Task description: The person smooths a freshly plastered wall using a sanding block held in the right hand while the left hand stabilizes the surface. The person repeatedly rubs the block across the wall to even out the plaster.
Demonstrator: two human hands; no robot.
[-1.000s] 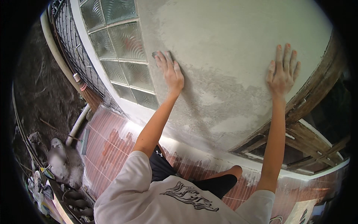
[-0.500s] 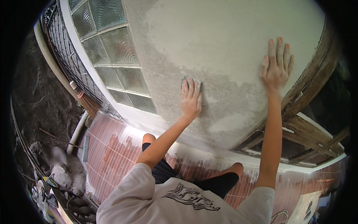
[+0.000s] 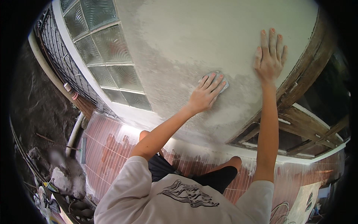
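Note:
My left hand (image 3: 204, 95) presses a grey piece of sandpaper (image 3: 225, 86) flat against the plastered wall (image 3: 186, 33), its fingers laid over the sheet. Edges of the sheet show around the fingertips. Under and around it the plaster is a darker, streaky grey; higher up the surface is pale and smoother. Farther right, my right hand (image 3: 270, 66) rests palm-down on the wall with fingers spread and nothing in it. White dust coats its fingers.
A glass-block window (image 3: 110, 44) borders the wall on the left, a weathered wooden frame (image 3: 305, 78) on the right. Dusty red floor tiles (image 3: 108, 149) lie below. A broom (image 3: 82, 102) leans by the metal mesh at the left, beside dark soil.
My left hand has slid the sandpaper rightward along the wall and now angles up to the right. The right hand stays planted on the wall; the whole view has shifted slightly.

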